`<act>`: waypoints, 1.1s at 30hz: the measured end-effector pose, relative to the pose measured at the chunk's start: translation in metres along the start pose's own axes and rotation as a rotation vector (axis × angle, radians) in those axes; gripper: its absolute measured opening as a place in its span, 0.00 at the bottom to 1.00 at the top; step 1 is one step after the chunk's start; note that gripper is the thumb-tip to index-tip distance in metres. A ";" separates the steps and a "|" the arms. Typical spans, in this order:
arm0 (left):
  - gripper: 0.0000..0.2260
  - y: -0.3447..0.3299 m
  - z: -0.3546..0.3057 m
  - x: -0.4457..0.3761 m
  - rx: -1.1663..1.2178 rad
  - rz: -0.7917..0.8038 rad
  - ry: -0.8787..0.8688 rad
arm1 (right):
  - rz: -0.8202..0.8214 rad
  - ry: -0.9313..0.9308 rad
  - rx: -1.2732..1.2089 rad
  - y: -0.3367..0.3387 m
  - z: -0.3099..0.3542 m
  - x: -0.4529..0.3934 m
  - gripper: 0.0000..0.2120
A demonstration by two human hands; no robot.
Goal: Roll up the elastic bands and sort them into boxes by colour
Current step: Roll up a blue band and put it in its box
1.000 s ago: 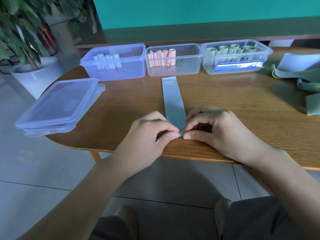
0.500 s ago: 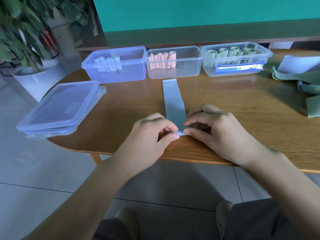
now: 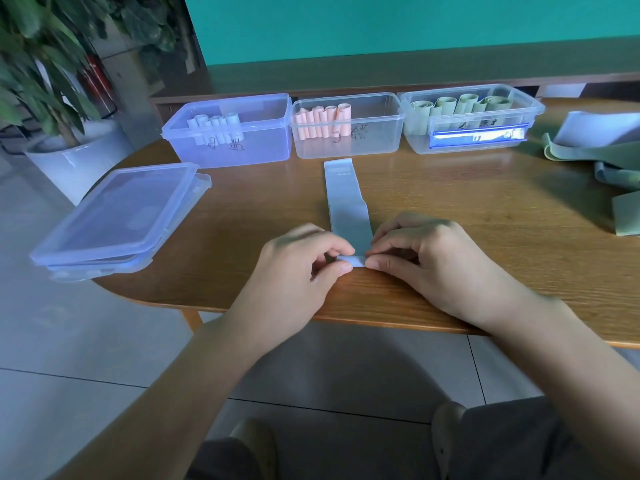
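Both hands (image 3: 356, 261) now pinch a slightly thicker roll at the near end of the blue band (image 3: 346, 202); rolling has begun, toward the blue box (image 3: 263, 147).

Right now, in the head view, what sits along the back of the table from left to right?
Box of white rolls → box of pink rolls → box of green rolls → loose green bands.
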State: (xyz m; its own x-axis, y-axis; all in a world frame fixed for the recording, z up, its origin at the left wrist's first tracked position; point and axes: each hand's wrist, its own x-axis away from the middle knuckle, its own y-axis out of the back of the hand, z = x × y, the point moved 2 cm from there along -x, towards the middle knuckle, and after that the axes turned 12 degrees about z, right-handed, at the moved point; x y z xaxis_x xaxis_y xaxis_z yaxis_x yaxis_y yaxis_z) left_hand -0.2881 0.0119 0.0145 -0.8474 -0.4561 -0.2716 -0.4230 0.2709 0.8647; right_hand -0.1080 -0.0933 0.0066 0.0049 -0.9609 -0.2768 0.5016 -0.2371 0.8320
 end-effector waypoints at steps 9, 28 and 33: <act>0.05 -0.001 0.000 -0.005 0.001 0.037 0.036 | -0.018 0.004 0.042 -0.001 -0.001 -0.001 0.05; 0.07 -0.001 0.002 -0.012 0.006 0.004 -0.011 | 0.027 0.031 0.023 0.001 -0.010 -0.016 0.04; 0.05 -0.002 0.003 -0.016 -0.009 -0.007 0.015 | 0.006 0.024 0.048 0.002 -0.010 -0.018 0.04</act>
State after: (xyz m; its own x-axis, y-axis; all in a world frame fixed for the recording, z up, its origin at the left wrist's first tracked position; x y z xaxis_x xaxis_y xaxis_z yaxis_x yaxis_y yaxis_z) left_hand -0.2750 0.0214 0.0154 -0.8397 -0.4703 -0.2714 -0.4258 0.2604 0.8665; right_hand -0.0985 -0.0746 0.0089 0.0290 -0.9587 -0.2830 0.4591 -0.2387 0.8557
